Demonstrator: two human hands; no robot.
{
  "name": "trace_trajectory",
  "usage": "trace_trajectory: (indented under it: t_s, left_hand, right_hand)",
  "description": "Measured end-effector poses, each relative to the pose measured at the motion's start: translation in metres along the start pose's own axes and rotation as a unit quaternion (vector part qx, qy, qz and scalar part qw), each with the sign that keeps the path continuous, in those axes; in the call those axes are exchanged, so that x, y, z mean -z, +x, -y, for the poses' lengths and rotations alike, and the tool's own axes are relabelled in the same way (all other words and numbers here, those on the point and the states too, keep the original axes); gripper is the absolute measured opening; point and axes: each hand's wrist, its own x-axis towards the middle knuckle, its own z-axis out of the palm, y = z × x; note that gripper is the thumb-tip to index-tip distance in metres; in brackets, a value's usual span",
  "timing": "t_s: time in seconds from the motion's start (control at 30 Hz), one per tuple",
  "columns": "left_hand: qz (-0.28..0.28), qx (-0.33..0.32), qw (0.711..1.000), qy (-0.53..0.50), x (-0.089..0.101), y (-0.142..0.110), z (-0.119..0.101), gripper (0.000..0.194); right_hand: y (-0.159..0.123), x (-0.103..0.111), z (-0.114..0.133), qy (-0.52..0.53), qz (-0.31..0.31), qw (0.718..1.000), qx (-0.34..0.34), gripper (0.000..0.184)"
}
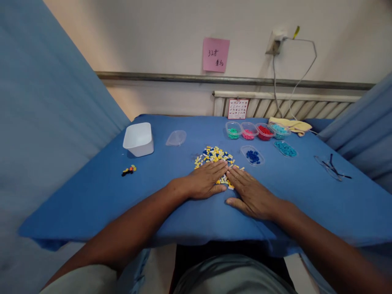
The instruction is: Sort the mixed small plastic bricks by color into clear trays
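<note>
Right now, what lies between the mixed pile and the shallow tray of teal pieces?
The head view shows a shallow clear tray holding dark blue pieces there, right of the pile.

4 clear tubs (pixel 233 125), 1 mixed heap (pixel 214 153)

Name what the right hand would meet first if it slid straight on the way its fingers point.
Most likely the left hand, at its fingers: these lie just ahead of the right hand, over the pile of small pieces. Whether the two hands touch is hard to tell here.
</note>
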Motion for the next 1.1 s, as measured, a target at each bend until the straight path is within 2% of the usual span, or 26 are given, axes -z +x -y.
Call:
trace_trajectory:
  t_s: [0.2,0.37,0.63,0.73,0.83,0.9,1.0,1.03,1.1]
  left_hand:
    - [-0.012,0.000,1.000,-0.015,0.013,-0.016,-0.004,0.080]
    - [-0.009,0.026,1.000,0.002,0.007,-0.028,-0.003,0.081]
    - [-0.014,0.048,0.997,0.060,-0.002,-0.023,0.000,0.085]
    - [-0.040,0.051,0.994,0.085,0.001,-0.026,-0.006,0.085]
    - [-0.103,0.006,0.989,0.101,0.012,-0.031,-0.020,0.075]
    - [-0.133,-0.047,0.985,0.095,0.021,-0.035,-0.035,0.062]
    - [-0.163,-0.115,0.978,0.062,0.023,-0.037,-0.062,0.036]
    - [-0.179,-0.130,0.975,0.040,0.018,-0.036,-0.070,0.031]
    - [-0.145,-0.176,0.974,-0.009,-0.001,-0.031,-0.083,0.033]
  right_hand:
    - [0.001,0.003,0.010,0.007,0.011,1.000,-0.024,0.095]
    - [0.003,0.013,0.016,0.029,0.046,0.998,-0.038,0.098]
    - [0.025,0.021,0.025,0.079,0.073,0.993,-0.048,0.108]
    - [0.024,0.030,0.023,0.116,0.065,0.991,-0.032,0.101]
    - [0.020,0.044,0.003,0.133,0.016,0.991,-0.001,0.080]
    - [0.017,0.052,-0.021,0.092,-0.036,0.995,-0.015,0.062]
    - [0.016,0.057,-0.060,-0.026,-0.086,0.987,-0.136,0.040]
    - [0.016,0.056,-0.070,-0.044,-0.094,0.982,-0.160,0.038]
    - [0.016,0.051,-0.083,-0.064,-0.101,0.975,-0.189,0.036]
